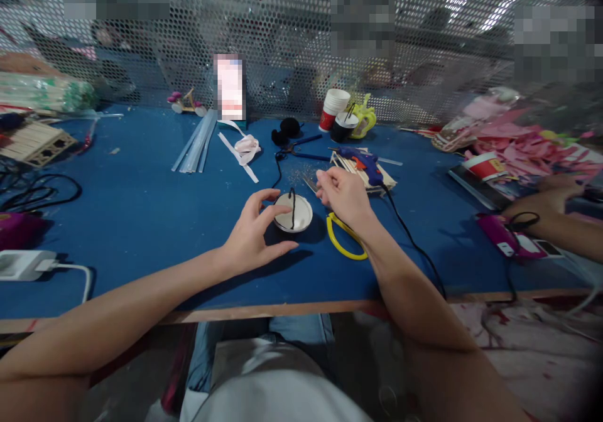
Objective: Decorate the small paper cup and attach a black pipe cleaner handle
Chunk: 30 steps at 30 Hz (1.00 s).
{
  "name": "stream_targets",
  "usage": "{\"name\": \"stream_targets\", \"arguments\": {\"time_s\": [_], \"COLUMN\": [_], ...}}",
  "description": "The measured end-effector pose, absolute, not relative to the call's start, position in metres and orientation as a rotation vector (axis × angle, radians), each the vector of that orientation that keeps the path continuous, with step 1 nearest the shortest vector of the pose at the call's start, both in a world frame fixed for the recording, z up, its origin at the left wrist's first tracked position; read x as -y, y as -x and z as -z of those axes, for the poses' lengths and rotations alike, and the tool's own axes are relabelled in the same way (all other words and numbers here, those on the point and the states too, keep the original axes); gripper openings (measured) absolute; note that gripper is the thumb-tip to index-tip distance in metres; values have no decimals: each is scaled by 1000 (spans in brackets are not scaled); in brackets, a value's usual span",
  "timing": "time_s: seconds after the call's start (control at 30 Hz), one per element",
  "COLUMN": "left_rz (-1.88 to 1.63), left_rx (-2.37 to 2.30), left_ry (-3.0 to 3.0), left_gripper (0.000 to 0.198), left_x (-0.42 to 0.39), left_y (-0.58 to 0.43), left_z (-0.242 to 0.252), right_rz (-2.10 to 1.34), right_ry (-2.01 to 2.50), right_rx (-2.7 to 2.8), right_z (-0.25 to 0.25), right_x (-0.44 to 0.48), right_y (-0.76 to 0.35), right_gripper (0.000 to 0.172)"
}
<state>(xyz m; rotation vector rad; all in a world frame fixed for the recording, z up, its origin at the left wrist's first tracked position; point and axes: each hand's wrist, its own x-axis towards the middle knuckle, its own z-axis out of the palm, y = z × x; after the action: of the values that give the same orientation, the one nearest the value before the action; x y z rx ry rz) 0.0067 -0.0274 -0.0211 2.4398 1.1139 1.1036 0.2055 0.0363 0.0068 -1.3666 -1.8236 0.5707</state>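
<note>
My left hand (254,230) is beside a small round white cup (301,215), thumb and fingers spread apart. Its index finger reaches over the rim; whether it touches is unclear. A bent black fuzzy stem (293,211) stands up from the cup's white top. My right hand (343,193) is closed in a pinch to the right of the cup, and anything between its fingertips is too small to make out. Under that hand lie scissors with yellow handles (346,246), their blades pointing away from me, partly hidden by the hand.
Behind my right hand a blue glue gun (362,161) rests on wooden sticks, its cord trailing to the table edge. Pliers (306,149), white ribbon (246,149), glue sticks (198,142) and stacked paper cups (335,105) lie farther back. Another person's arm (546,211) is at right.
</note>
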Motion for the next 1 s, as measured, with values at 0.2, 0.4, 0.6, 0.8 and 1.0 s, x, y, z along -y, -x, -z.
{"name": "stream_targets", "arguments": {"time_s": [0.2,0.4,0.6,0.8,1.0], "left_rz": [-1106,-1101,-1095,-1098,-1102], "left_rx": [-1100,-1091,-1050,-1025,-1009], "left_ry": [-2425,-2375,-2372,-2396,-2402], "left_gripper": [47,52,46,46,43], "left_x": [27,24,23,23,25], "left_y": [-9,-10,-9,-9,-9], "left_z": [20,24,25,25,24], "right_rz": [-821,-762,-689,-661,-646], "right_ry": [1119,1148,1205,1202,1146], "right_rx": [2018,2130,2158,2155,2154], "right_z": [-12,-10,-13,-11,-10], "right_x": [-29,-28,-25,-23,-21], "right_y": [-194,-189,-185,-186,-186], "right_gripper": [31,25,15,12,10]}}
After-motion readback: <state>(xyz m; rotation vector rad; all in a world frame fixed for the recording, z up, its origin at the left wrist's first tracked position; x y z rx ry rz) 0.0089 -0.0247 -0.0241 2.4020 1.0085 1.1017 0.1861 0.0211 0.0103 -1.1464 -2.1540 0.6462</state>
